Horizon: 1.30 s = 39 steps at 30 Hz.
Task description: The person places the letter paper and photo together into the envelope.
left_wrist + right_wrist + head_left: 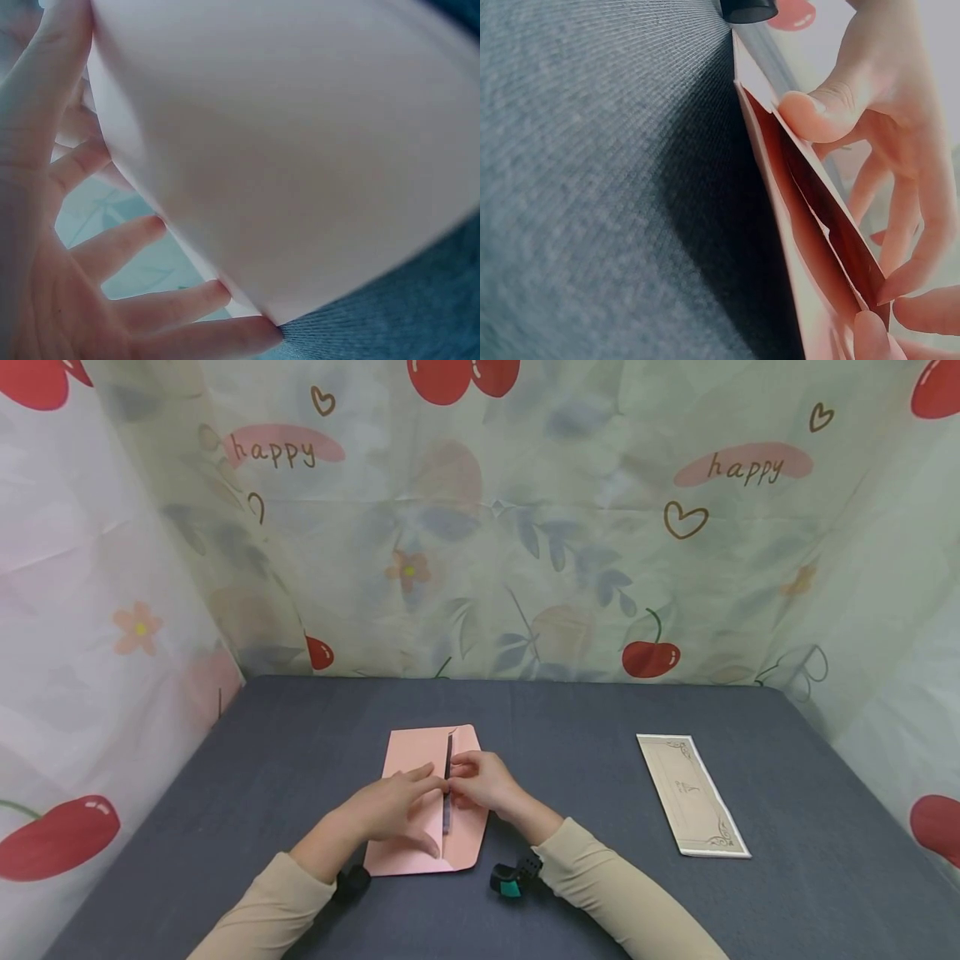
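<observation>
A pink envelope (415,750) lies on the table with its flap spread to the right and a dark gap along its mouth. On its left part rests my left hand (396,807), fingers spread and mostly straight, thumb near the mouth's lower end. My right hand (482,782) pinches the edge of the mouth between thumb and index finger. The right wrist view shows the envelope (784,217) gaping, with a thin pale edge inside; what that edge belongs to I cannot tell. Pale paper fills most of the left wrist view, fingertips of the left hand (112,300) along its border.
A cream card or folded paper (693,797) with ornate corner prints lies at the right of the dark cloth-covered table (585,727). Black wrist devices (512,878) sit under both wrists. Printed curtains (480,568) stand behind and at both sides.
</observation>
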Motion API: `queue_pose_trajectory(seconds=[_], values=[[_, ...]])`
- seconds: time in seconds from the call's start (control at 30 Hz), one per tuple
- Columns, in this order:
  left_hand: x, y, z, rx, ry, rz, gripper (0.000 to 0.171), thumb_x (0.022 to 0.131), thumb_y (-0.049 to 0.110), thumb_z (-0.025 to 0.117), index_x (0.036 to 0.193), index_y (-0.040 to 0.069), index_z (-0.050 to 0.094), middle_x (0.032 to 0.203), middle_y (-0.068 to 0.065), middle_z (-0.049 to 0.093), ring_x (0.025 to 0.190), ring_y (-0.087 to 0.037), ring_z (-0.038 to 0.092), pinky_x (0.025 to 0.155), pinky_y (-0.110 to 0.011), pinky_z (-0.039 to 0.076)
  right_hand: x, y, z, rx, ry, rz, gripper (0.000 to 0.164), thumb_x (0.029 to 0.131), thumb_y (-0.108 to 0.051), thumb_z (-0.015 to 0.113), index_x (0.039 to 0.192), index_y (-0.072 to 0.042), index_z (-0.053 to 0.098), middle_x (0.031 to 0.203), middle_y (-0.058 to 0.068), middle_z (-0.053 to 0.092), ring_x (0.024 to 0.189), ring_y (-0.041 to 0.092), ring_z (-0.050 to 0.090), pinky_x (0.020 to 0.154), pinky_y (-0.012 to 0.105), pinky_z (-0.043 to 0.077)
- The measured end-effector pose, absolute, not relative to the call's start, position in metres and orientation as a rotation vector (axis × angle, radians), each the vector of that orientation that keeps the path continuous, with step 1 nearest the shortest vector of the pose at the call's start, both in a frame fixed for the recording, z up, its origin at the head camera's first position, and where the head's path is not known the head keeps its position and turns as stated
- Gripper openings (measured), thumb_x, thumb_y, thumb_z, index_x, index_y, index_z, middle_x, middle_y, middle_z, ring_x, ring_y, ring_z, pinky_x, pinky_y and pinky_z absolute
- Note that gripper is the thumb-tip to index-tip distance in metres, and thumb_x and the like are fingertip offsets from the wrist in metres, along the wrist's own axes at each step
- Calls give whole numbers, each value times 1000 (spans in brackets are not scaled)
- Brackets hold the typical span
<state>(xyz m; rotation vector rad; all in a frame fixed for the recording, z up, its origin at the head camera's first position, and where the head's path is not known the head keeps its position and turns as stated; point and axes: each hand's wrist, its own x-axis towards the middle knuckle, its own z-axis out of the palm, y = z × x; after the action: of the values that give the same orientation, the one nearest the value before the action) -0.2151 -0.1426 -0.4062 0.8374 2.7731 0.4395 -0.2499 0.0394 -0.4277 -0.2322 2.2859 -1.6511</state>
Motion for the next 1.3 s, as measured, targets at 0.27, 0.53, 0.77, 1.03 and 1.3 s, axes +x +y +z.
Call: queue_pose_trajectory(seconds=[0.27,0.53,0.77,1.03,1.3], values=[[-216,-143,-407,834,2774,442,83,63,59,76,132,24,47,149,-18,35,126,-42,46,93,-54,44,-250,41,-426,-232,2280,-1637,38,87,-2,60,124,6,53,103,20,66,66,10,63,60,27,56],[-215,-142,-406,858,2781,459,76,62,57,77,125,24,50,147,-21,36,124,-44,47,90,-54,45,-251,47,-424,-243,2316,-1628,34,87,-5,61,119,4,56,98,19,66,61,9,61,57,28,55],[-217,-142,-408,841,2791,445,75,61,59,77,122,26,50,147,-19,37,123,-42,48,90,-52,45,-249,57,-421,-235,2325,-1624,30,88,-6,60,116,3,58,93,17,66,61,9,61,57,28,55],[-216,-142,-408,827,2790,434,76,61,59,76,124,26,50,148,-18,37,124,-42,48,91,-52,45,-245,71,-416,-262,2302,-1638,28,89,-5,58,114,6,59,89,17,64,62,10,59,60,27,55],[-215,-141,-405,770,2773,437,76,61,59,76,125,26,49,150,-17,34,127,-43,45,93,-53,44,-243,91,-415,-278,2357,-1580,25,88,-7,60,111,4,62,94,18,66,71,12,63,66,30,56]])
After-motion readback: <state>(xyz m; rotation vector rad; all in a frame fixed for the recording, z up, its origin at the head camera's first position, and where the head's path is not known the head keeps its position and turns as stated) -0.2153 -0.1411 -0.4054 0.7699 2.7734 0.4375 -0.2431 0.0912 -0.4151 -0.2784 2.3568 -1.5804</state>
